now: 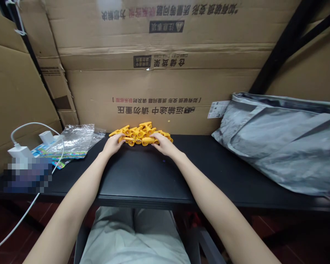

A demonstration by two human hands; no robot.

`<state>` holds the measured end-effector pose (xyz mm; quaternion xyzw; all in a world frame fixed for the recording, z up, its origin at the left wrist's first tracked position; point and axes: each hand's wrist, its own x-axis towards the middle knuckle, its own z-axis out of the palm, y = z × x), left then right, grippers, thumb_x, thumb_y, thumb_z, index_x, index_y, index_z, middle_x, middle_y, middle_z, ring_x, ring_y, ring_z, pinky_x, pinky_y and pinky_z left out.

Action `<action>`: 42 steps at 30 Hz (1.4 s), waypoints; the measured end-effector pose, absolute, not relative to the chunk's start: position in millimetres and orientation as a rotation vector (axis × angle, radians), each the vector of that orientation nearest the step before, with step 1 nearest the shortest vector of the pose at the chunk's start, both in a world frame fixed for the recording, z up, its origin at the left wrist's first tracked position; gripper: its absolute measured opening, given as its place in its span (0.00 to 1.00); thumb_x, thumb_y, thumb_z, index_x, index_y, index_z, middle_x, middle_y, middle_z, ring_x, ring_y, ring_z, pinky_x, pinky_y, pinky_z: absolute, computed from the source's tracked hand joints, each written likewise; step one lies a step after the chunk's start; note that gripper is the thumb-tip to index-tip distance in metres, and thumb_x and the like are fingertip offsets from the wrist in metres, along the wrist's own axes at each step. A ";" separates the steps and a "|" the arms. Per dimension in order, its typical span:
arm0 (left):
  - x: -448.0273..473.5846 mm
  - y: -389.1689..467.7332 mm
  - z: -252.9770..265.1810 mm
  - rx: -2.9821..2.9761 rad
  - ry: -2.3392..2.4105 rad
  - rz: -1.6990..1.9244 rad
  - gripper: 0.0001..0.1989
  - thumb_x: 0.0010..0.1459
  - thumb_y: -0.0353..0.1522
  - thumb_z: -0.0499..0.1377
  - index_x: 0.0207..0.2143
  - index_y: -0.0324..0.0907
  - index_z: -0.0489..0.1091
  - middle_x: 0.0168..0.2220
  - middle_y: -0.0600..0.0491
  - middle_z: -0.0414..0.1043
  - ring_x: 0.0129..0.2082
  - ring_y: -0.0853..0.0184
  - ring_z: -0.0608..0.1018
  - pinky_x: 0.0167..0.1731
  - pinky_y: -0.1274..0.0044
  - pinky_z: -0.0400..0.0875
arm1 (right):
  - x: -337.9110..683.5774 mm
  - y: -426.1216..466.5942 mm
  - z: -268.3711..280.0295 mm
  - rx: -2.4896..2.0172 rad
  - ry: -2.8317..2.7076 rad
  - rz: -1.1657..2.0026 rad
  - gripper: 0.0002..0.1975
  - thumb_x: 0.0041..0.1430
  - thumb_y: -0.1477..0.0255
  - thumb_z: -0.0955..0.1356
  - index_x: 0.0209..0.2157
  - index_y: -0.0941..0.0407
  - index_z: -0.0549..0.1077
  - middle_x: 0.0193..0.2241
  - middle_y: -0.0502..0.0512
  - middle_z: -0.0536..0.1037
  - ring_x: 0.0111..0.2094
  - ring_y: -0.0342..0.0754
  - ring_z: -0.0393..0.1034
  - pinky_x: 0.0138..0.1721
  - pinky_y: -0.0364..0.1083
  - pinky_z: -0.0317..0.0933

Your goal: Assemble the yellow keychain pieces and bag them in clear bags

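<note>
One person's lap (134,234) sits at the near edge of a black table (145,179). Toward its far side, the left hand (113,145) and right hand (166,145) flank a pile of yellow pieces (139,134), fingers (157,138) curled against both ends; whether either hand grips one firmly cannot be told. Printed cardboard (159,84) stands behind the pile.
</note>
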<state>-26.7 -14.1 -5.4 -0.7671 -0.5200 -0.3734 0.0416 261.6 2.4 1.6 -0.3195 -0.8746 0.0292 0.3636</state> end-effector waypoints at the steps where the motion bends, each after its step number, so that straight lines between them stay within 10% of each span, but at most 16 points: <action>1: -27.3 -13.0 -6.6 -2.356 -1.575 -1.142 0.12 0.57 0.33 0.58 0.44 0.43 0.72 0.43 0.50 0.77 0.41 0.65 0.78 0.46 0.74 0.70 | 260.8 3.1 -0.5 -0.810 -2.264 0.081 0.16 0.53 0.77 0.67 0.45 0.58 0.70 0.45 0.62 0.75 0.48 0.55 0.70 0.51 0.56 0.62; 20: -6.6 -21.6 -8.2 -2.443 -1.441 -1.007 0.12 0.58 0.35 0.57 0.44 0.43 0.73 0.42 0.50 0.78 0.38 0.66 0.79 0.42 0.75 0.72 | 253.7 -8.5 3.8 -0.794 -2.288 0.237 0.19 0.58 0.75 0.68 0.52 0.57 0.70 0.50 0.62 0.74 0.51 0.54 0.69 0.55 0.57 0.60; 33: -1.7 -23.0 -6.7 -2.446 -1.379 -1.022 0.13 0.58 0.36 0.57 0.44 0.42 0.72 0.42 0.49 0.78 0.42 0.63 0.79 0.43 0.74 0.72 | 241.9 -14.8 7.5 -0.985 -1.883 1.062 0.18 0.67 0.57 0.58 0.40 0.58 0.65 0.19 0.49 0.75 0.16 0.43 0.70 0.22 0.42 0.65; 42: -4.6 -21.4 -6.5 -2.435 -1.378 -0.997 0.12 0.58 0.36 0.57 0.43 0.43 0.72 0.42 0.50 0.78 0.40 0.65 0.79 0.42 0.75 0.72 | 250.0 -23.6 16.2 -0.879 -1.867 1.356 0.17 0.59 0.60 0.68 0.38 0.55 0.59 0.26 0.54 0.80 0.20 0.44 0.73 0.27 0.43 0.68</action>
